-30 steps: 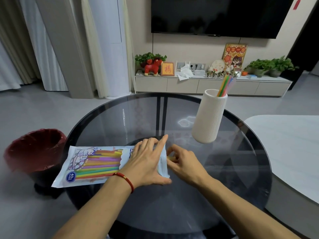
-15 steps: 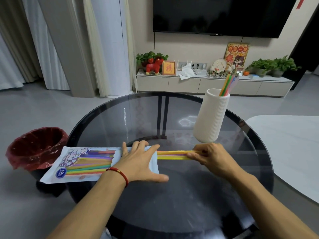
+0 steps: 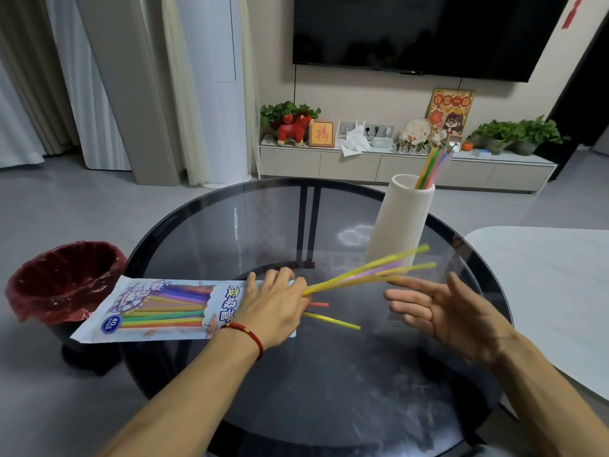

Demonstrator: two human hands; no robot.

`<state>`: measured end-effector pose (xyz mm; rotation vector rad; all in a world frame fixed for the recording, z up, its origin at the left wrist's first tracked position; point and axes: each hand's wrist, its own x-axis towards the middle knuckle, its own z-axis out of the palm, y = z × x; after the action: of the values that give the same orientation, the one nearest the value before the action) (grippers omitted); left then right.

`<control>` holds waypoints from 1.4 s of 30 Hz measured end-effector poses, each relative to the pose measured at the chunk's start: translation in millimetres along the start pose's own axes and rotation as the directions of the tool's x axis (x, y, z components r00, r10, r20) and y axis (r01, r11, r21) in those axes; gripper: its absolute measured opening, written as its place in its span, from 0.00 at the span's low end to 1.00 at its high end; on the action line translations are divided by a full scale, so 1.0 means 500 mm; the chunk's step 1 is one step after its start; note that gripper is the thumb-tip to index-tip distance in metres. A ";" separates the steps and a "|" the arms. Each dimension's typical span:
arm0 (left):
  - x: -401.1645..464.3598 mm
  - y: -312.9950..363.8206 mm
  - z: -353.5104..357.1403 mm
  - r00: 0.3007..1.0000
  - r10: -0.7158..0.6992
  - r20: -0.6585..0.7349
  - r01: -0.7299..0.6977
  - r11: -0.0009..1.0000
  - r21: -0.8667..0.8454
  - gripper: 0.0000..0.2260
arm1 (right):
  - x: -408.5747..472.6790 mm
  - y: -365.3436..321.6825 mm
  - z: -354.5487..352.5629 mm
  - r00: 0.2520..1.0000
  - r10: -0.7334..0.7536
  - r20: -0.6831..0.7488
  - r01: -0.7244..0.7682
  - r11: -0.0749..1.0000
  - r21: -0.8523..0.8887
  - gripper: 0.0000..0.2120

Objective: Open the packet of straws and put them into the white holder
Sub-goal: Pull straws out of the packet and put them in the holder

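Mid-transfer: your left hand (image 3: 273,308) presses flat on the printed plastic straw packet (image 3: 158,311) on the round glass table (image 3: 230,225), loose straws (image 3: 365,270) fanning out; right hand (image 3: 441,308) open, empty; next, regrip, lift into white ribbed holder (image 3: 400,222).

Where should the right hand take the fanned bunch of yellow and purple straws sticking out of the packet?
Pinch the yellow and purple straws mid-length, where they still run close together, coming from the right. Their far tips splay, and the left hand covers the end of the printed plastic packet. The right hand is open beside them.
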<state>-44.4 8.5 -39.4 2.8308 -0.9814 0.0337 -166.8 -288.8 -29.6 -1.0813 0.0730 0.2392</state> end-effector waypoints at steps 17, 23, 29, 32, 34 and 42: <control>-0.006 0.008 0.010 0.996 0.048 0.077 -0.042 0.996 -0.082 0.11 | 0.135 0.071 0.123 0.828 -0.434 -0.356 0.272 0.864 -0.423 0.13; -0.008 0.017 0.016 0.993 0.094 0.073 -0.083 0.988 -0.133 0.09 | 0.117 0.051 0.151 0.825 -0.496 -0.271 0.248 0.748 -0.615 0.16; -0.011 0.003 0.022 0.994 0.090 0.056 -0.079 0.982 -0.171 0.08 | 0.059 -0.094 0.118 0.616 -0.732 -0.291 0.133 0.461 -0.877 0.15; -0.012 0.009 0.024 0.994 0.099 0.055 -0.088 0.979 -0.182 0.08 | 0.075 -0.128 0.107 0.658 -0.688 -0.305 -0.082 0.337 -0.938 0.13; -0.013 0.011 0.024 0.993 0.101 0.054 -0.090 0.979 -0.183 0.08 | 0.092 -0.103 0.104 0.726 -0.620 -0.297 -0.148 0.281 -0.948 0.11; -0.010 0.012 0.032 0.994 0.101 0.044 -0.092 0.981 -0.171 0.09 | 0.108 -0.012 0.060 0.757 -0.569 -0.321 -0.172 0.301 -0.938 0.12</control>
<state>-52.6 4.6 -54.7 2.6414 -1.0779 -0.1093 -114.7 -256.5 -19.7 -2.3726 0.4298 -0.4567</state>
